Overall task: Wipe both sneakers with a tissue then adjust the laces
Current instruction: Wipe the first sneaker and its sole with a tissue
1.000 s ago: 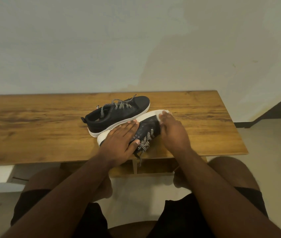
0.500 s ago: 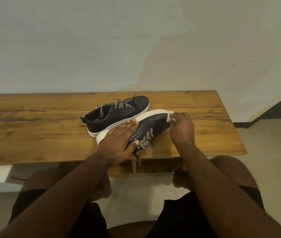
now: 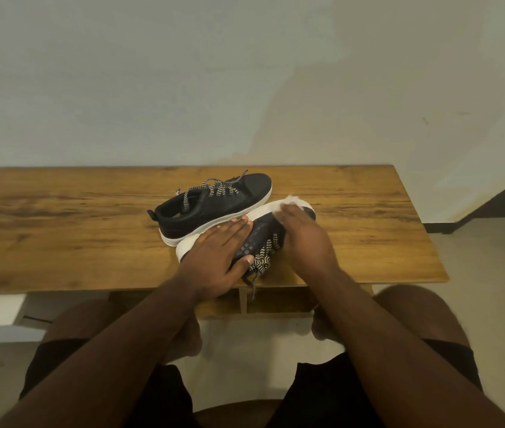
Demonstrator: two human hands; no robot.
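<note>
Task status, judged from the present layout: the wiping step is in progress on the near sneaker (image 3: 263,239); this sneaker lies tilted on its side at the front of the counter (image 3: 60,217), white sole turned away from the person, toe pointing right. The left hand (image 3: 217,257) rests flat on its upper with fingers extended, holding it down; the thumb lies beside the patterned laces (image 3: 262,257). The right hand (image 3: 303,233) is curled over the toe end and presses a white tissue (image 3: 291,199) against the sole edge; only a small part of the tissue shows beyond the fingers.

The far sneaker (image 3: 214,205) stands upright just behind, its sole touching or nearly touching the near sneaker; whether it has been wiped cannot be determined. Its laces lie loose; lace adjustment appears outstanding on both sneakers.

Surroundings: a plain wall (image 3: 183,88) behind the counter; an open compartment below the counter edge; the person's knees beneath. One lace end hangs over the front edge. Obstruction: the far sneaker crowds the sole side being wiped, leaving limited room for the tissue there.
</note>
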